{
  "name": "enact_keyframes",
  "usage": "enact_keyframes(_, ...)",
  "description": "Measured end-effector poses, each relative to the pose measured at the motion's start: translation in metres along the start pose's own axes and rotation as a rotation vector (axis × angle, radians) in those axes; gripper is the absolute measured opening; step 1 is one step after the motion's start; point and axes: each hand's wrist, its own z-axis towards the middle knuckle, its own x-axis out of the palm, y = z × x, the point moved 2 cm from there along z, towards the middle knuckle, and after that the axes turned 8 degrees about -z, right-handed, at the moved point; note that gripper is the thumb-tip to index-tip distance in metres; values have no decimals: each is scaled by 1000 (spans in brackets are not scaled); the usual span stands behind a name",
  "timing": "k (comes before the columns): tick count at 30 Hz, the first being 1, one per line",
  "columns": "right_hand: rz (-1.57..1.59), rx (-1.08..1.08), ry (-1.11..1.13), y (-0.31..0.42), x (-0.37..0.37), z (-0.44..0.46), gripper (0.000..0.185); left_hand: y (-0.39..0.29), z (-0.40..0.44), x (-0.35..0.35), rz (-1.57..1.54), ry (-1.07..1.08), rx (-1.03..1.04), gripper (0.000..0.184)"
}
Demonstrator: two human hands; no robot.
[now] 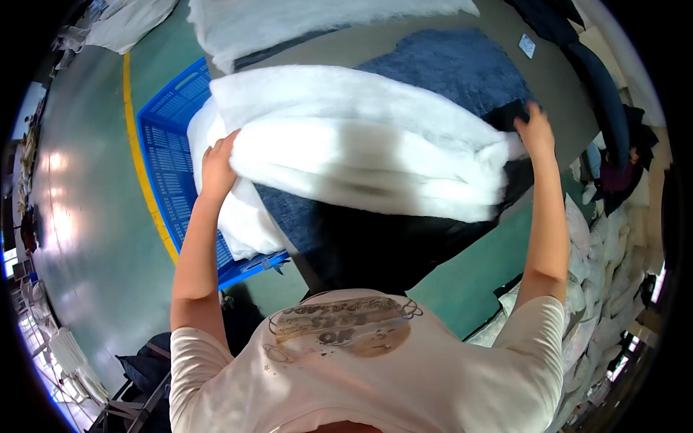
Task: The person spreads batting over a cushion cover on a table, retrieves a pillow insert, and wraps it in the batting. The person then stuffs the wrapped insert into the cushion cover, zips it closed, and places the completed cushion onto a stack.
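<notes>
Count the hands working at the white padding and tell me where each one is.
2. The left hand is at the left end of the white padding; the right hand is at its right end. No other hands show.

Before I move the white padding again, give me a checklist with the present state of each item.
1. Left hand on the white padding: ok, at its left end.
2. Right hand has a firm grip: cannot tell; it is at the right end, but finger contact is unclear.
3. Padding spread flat: not ok, it is folded over and bunched toward the right.
4. Blue cloth under the padding: ok, it shows beyond the far and near edges.
5. Card clear of the padding: ok, it lies apart on the grey table.
</notes>
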Motion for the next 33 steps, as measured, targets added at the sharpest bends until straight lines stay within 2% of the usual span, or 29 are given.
enact_keyframes(1, 111, -69, -197, 40, -23, 3, 44, -1, 3, -1, 12, 9, 5, 59)
enact_keyframes(2, 290, -152, -205, 83, -43, 4, 41, -1, 6, -2, 19, 20, -4, 56)
enact_keyframes(5, 871, -509, 106, 212, -41, -1, 39, 1, 11, 0, 40, -32, 43, 45)
enact_keyframes(6, 769, -669, -5, 252, -24, 0, 43, 2, 14, 0, 32, -39, 48, 40)
enact_keyframes(8, 781, -741, -45, 321, 8, 2, 62, 1, 18, 0, -5, -60, 74, 29)
enact_keyframes(10, 877, -556, 115, 376, 24, -4, 92, -3, 20, -1, 24, -64, 97, 24)
enact_keyframes(12, 875, -410, 536, 415, 27, -23, 107, -3, 20, -2, 36, -65, 116, 21)
enact_keyframes(13, 816, -556, 684, 428, 13, -35, 111, -5, 21, -5, 48, -79, 130, 20)
enact_keyframes(14, 744, -702, 829, 437, 0, -52, 116, -6, 19, -8, 61, -60, 119, 28)
enact_keyframes(15, 685, -769, 770, 440, -11, -79, 110, -7, 20, -9, 56, -105, 134, 35)
enact_keyframes(16, 728, -782, 811, 439, -29, -106, 121, -7, 21, -8, 48, -151, 151, 42)
enact_keyframes(17, 619, -817, 907, 435, -45, -130, 128, -7, 19, -7, 34, -187, 163, 49)
enact_keyframes(18, 470, -853, 629, 432, -46, -159, 134, -10, 22, -11, 30, -43, 22, 70)
enact_keyframes(19, 397, -855, 495, 429, -48, -175, 128, -15, 26, -15, 156, -74, 82, 74)
enact_keyframes(21, 457, -858, 161, 425, -29, -196, 119, -23, 39, -19, 412, -141, 202, 81)
enact_keyframes(25, 590, -810, 143, 426, -14, -192, 114, 5, 74, -10, 401, 245, 215, 58)
enact_keyframes(26, 650, -767, 120, 423, -11, -189, 114, 14, 77, -5, 365, 182, 242, 47)
enact_keyframes(27, 709, -723, 99, 417, -10, -187, 115, 15, 77, -7, 323, 240, 199, 46)
enact_keyframes(28, 643, -740, 23, 405, -26, -179, 117, 15, 77, -9, 279, 296, 158, 46)
enact_keyframes(29, 541, -722, 42, 394, -27, -178, 117, 15, 74, -9, 232, 357, 117, 45)
enact_keyframes(30, 440, -701, 63, 383, -28, -179, 117, 32, 63, 1, 100, 206, 176, 41)
enact_keyframes(32, 314, -696, 86, 362, -17, -183, 113, 59, 26, 13, -225, 27, 139, 37)
enact_keyframes(33, 287, -715, 93, 353, -7, -186, 107, 41, -1, 5, -319, -26, 59, 34)
